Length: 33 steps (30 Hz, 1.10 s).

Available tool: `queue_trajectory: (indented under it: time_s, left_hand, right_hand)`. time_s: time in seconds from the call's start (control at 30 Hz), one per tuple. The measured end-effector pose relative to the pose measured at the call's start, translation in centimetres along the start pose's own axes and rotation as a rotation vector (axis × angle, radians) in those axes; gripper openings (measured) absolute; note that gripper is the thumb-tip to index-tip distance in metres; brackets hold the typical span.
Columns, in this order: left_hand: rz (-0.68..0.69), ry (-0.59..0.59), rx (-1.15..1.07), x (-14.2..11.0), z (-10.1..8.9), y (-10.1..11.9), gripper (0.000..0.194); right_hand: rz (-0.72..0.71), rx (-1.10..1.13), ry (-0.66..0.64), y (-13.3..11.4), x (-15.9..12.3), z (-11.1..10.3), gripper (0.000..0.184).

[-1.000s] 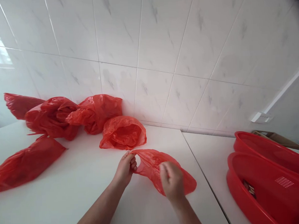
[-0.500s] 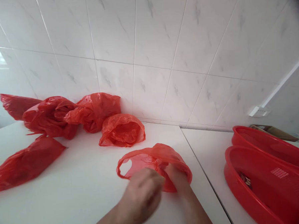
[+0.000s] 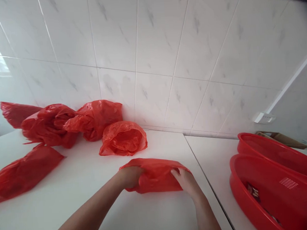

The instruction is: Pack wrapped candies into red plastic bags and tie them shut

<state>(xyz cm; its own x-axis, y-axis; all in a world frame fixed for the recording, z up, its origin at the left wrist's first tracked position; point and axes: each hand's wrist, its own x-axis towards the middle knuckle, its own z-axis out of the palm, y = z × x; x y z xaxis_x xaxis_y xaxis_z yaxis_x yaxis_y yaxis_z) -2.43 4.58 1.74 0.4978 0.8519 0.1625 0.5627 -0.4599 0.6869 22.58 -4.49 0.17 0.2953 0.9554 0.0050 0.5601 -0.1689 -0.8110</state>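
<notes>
A red plastic bag [image 3: 155, 175] lies on the white table [image 3: 96, 200] in front of me, stretched sideways between my hands. My left hand [image 3: 129, 176] is closed on the bag's left end, with its fingers tucked into the plastic. At the right end my right hand [image 3: 185, 180] grips the bag, fingers curled into it. Behind it sits another red bag [image 3: 122, 139] with its mouth open.
Several more red plastic bags [image 3: 51, 125] are heaped against the tiled wall at the back left, and one lies flat at the left edge [image 3: 22, 171]. Two stacked red plastic basins [image 3: 275, 177] stand on the right, holding a small dark item. A seam [image 3: 205, 181] divides the tabletop.
My left hand moved from the middle of the bag back to its left end. The bag, loose and open before, is now pulled flat and wide between both hands.
</notes>
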Motion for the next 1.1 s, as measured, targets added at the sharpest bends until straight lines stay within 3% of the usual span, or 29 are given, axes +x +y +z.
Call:
queue_trajectory:
  time_s: [0.1,0.17,0.23,0.3,0.37,0.47,0.53,0.6,0.7,0.8,0.9,1.1]
  left_hand:
    - [0.028,-0.297,0.111,-1.4,0.0,1.5,0.033]
    - [0.066,-0.373,0.107,-1.9,-0.2,3.0,0.052]
    - [0.122,-0.314,0.033,-1.9,-0.4,4.6,0.055]
    - [0.166,-0.210,0.019,-1.3,-0.3,5.7,0.034]
    - [0.141,-0.102,0.102,-0.4,0.3,5.9,0.024]
    - [0.070,-0.033,0.220,1.0,1.2,4.8,0.013]
    - [0.051,-0.046,0.232,1.6,1.6,3.5,0.018]
    - [0.051,-0.072,0.224,1.7,1.7,2.3,0.022]
    - [0.063,-0.158,0.270,1.3,1.6,0.8,0.049]
    - [0.079,-0.290,0.350,0.8,1.7,0.4,0.070]
    - [0.090,-0.349,0.360,0.4,1.8,1.4,0.062]
    - [0.260,-0.286,0.277,0.0,1.8,5.5,0.039]
  right_hand:
    - [0.045,0.024,0.033,0.0,0.0,-0.3,0.035]
    - [0.060,0.042,0.010,-0.1,-0.2,-0.5,0.037]
    - [0.084,0.053,-0.027,-0.2,-0.5,-0.5,0.041]
    - [0.104,0.072,-0.062,-0.3,-0.7,-0.5,0.043]
    - [0.096,0.089,-0.124,-0.4,-1.0,-0.5,0.041]
    - [0.053,0.066,-0.256,-0.5,-1.4,-0.8,0.037]
    - [0.021,0.059,-0.328,-0.5,-1.5,-1.1,0.047]
    - [-0.018,0.112,-0.352,-0.6,-1.5,-1.4,0.044]
    - [-0.071,0.224,-0.207,-0.5,-0.8,-1.2,0.037]
    - [0.029,0.185,0.027,0.1,0.2,-0.3,0.039]
    - [0.140,0.141,0.102,0.9,1.0,0.7,0.046]
    - [0.121,-0.133,0.039,0.6,1.1,1.8,0.090]
